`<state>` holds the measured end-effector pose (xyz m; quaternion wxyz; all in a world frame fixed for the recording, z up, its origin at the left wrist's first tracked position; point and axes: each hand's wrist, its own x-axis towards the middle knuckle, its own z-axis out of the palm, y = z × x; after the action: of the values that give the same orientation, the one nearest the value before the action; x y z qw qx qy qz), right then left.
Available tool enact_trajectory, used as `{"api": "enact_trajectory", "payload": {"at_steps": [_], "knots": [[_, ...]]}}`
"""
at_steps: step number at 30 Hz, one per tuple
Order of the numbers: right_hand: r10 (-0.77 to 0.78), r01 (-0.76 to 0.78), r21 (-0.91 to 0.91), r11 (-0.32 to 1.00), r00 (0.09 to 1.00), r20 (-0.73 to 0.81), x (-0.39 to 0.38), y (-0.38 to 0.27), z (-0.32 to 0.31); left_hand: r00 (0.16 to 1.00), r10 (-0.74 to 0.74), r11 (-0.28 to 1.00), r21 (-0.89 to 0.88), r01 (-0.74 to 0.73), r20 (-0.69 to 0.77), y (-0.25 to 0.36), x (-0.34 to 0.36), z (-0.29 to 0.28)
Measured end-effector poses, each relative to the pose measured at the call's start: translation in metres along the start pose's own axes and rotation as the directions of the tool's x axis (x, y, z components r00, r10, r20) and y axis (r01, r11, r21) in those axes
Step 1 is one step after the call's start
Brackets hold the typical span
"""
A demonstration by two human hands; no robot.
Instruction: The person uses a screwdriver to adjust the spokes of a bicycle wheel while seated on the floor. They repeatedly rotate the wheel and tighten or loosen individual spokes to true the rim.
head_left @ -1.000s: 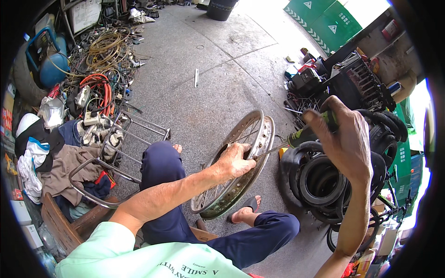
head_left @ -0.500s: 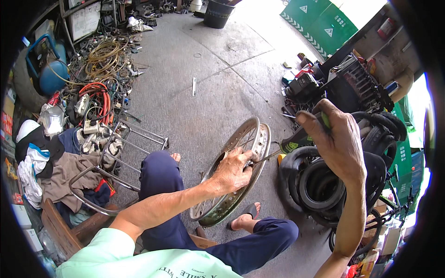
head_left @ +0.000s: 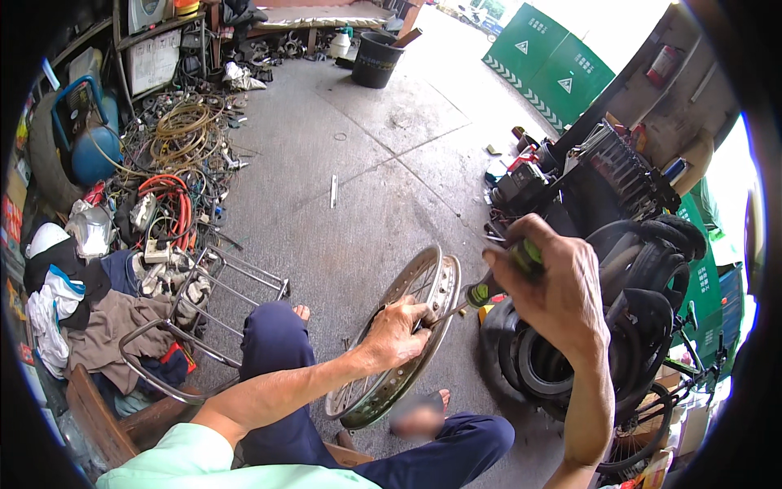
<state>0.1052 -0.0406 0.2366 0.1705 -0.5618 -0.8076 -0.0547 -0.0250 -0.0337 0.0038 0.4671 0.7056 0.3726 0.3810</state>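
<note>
A spoked metal wheel rim (head_left: 411, 373) stands tilted between my legs, its holed band turned to the right. My left hand (head_left: 397, 336) grips its edge, fingers closed around it and the thumb side at the band. In my right hand (head_left: 558, 293) is a screwdriver (head_left: 479, 291) with a green and black handle, held from above. The shaft slants down-left to the rim, where its tip meets the band beside my left fingertips. What the tip touches is too small to make out.
Several black tyres (head_left: 542, 363) are stacked right of the rim, a bicycle (head_left: 692, 371) beyond them. A metal tube frame (head_left: 236, 285) lies left of my knee, near heaped clothes (head_left: 114, 326) and tangled cables (head_left: 179, 122). A black bucket (head_left: 375, 69) stands far ahead.
The view has tilted up, so the floor and things sit lower in the picture. My right hand has come left and nearer the rim with the screwdriver; my left hand keeps its grip.
</note>
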Motion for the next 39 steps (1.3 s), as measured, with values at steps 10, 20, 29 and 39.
{"api": "enact_trajectory", "payload": {"at_steps": [10, 20, 29, 39], "knots": [[0.157, -0.177, -0.047, 0.983, 0.945, -0.286, -0.034, -0.007, 0.012, 0.994, 0.107, 0.979, 0.171, -0.112, 0.037, 0.004, -0.004, -0.008], [0.245, 0.0, 0.522, 0.853, 0.882, -0.402, -0.039, 0.021, 0.046, 0.933, 0.243, 0.927, 0.218, -0.304, 0.266, 0.012, 0.032, -0.029], [0.264, 0.01, 0.98, 0.2, 0.962, -0.064, -0.014, 0.043, 0.046, 0.917, 0.258, 0.929, 0.182, -0.322, 0.303, 0.003, 0.031, -0.019], [0.004, 0.201, 0.404, 0.892, 0.892, -0.452, -0.016, 0.047, 0.046, 0.908, 0.329, 0.916, 0.148, -0.374, 0.26, -0.001, 0.03, -0.023]]}}
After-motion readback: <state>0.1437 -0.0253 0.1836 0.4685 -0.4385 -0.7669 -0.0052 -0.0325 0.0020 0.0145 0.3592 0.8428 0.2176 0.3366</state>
